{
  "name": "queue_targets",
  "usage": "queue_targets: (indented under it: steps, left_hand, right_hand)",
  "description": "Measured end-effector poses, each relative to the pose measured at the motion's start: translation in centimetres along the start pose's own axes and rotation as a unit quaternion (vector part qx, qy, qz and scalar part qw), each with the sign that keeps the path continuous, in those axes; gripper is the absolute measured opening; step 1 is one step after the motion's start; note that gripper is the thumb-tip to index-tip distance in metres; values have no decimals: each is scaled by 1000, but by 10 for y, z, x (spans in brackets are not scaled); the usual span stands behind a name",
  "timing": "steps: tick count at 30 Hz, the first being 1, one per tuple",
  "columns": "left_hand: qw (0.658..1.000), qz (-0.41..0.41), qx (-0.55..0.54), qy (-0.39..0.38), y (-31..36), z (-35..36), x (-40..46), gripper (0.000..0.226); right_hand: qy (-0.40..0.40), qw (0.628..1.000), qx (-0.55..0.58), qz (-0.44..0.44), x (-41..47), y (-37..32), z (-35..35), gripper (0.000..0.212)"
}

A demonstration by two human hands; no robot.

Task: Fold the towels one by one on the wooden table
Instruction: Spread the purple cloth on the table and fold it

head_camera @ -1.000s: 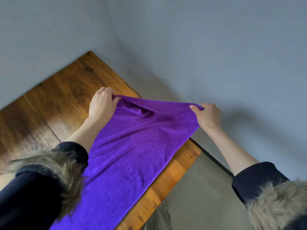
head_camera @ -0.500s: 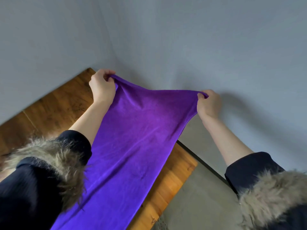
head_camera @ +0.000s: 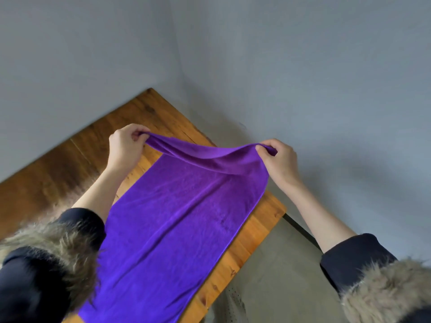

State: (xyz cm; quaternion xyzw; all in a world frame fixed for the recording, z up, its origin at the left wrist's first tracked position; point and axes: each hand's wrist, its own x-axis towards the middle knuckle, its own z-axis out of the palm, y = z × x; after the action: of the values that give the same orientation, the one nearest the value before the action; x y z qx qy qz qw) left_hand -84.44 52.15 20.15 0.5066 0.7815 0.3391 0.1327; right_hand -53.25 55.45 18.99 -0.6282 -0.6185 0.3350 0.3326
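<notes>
While both hands pinch its corners, the purple towel (head_camera: 177, 220) sags.

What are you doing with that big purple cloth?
A person is folding a purple towel on a wooden table. The left hand pinches one far corner and the right hand pinches the other, holding that end up off the table. The edge sags between the two grips. The rest of the towel stretches back along the table towards the person. No fold is finished yet.

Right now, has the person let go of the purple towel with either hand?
No: the left hand and right hand each pinch a far corner of the purple towel.
</notes>
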Motion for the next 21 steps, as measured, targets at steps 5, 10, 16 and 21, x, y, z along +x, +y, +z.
queue_targets:
  steps: [5,10,16,21]
  left_hand:
    - [999,-22,-26,19,-41,-51,-54,14]
    - [999,-6,-52,13,-77,-109,-86,15]
    - [995,50,-85,14,-111,-169,-123,16]
    - [996,75,-46,-15,-169,-184,-171,16]
  right_hand:
    - [-30,999,4,-36,-69,-30,18,7]
    - [-38,996,-11,-80,-145,-66,43,10]
    - [-38,994,-17,-104,-227,-102,78,5]
    - [-59,988,-54,-130,-296,-94,115,4]
